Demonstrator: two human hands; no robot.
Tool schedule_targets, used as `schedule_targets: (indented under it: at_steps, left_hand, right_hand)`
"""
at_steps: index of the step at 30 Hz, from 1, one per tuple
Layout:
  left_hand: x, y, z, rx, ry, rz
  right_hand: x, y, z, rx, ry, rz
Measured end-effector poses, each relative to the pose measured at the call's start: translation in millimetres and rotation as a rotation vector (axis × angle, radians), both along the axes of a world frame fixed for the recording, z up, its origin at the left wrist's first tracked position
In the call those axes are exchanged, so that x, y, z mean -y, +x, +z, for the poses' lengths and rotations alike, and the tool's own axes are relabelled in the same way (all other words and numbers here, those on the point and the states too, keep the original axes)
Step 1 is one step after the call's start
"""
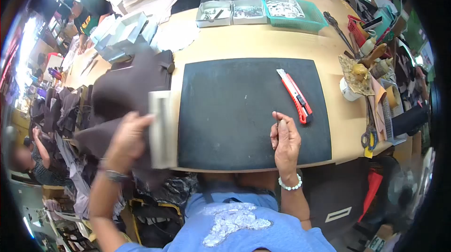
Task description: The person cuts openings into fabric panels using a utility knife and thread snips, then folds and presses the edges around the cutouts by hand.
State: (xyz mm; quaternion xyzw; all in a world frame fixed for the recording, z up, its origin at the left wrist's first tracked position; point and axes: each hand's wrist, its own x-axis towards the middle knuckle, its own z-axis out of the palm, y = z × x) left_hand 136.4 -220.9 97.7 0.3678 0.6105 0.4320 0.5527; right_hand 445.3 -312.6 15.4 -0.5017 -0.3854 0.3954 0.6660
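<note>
My left hand (128, 141), smeared by motion, is at the left edge of the black mat (225, 111). Its fingers are closed at the side of a pale, narrow box-like piece (161, 127), also blurred. Dark brown material (129, 85) lies behind and left of this hand. Over the mat's lower right, my right hand (286, 144) is raised with thumb and fingers pinched together. Something thin and dark may be between them, too small to name. A red box cutter (296, 95) lies on the mat just beyond my right hand, its blade end pointing away.
Two small boxes (214, 13) of parts and a teal basket (295, 15) stand at the back. Scissors (369, 134), a white cup (349, 90) and a red basket (359, 31) are on the right. Other people work across and at the left.
</note>
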Motion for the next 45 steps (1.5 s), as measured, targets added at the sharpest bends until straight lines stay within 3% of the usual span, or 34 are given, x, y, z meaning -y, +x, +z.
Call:
schedule_targets:
  at_steps: [2, 5, 7, 10, 14, 17, 24, 33, 42, 45]
  left_hand:
    - [20.2, 69.6, -33.6, 0.357, -0.007, -0.149]
    - [40.4, 138.9, -61.2, 0.718, 0.034, -0.178]
    - [52.1, 157.2, -67.5, 0.797, 0.011, -0.153]
    - [60.3, 157.3, -74.1, 0.703, 0.073, -0.166]
    - [46.2, 149.8, -69.3, 0.588, 0.167, -0.164]
    - [40.5, 145.7, -65.4, 0.598, 0.225, -0.208]
    - [42.1, 149.6, -64.7, 0.598, 0.295, -0.204]
    - [42.1, 146.1, -66.0, 0.553, 0.296, -0.224]
    - [45.6, 142.3, -61.2, 0.568, 0.247, -0.24]
    - [46.0, 146.1, -65.4, 0.618, 0.261, -0.175]
  right_hand:
    - [7.1, -7.4, 17.8, -0.063, 0.012, -0.018]
    - [25.6, -24.5, 47.7, -0.112, 0.042, 0.06]
    - [29.5, -35.0, 40.2, -0.154, -0.041, 0.16]
    - [22.0, -43.6, 5.5, 0.012, -0.161, 0.124]
    - [23.8, -47.4, 3.6, 0.114, -0.151, 0.114]
    - [20.8, -45.8, 7.0, -0.077, -0.19, 0.138]
    - [13.9, -41.6, 15.6, -0.064, -0.296, 0.165]
    - [6.8, -39.7, 25.6, -0.196, -0.242, 0.192]
    - [5.8, -44.8, 18.9, -0.226, -0.217, 0.177]
    - [8.4, -46.1, 16.1, -0.06, -0.207, 0.15]
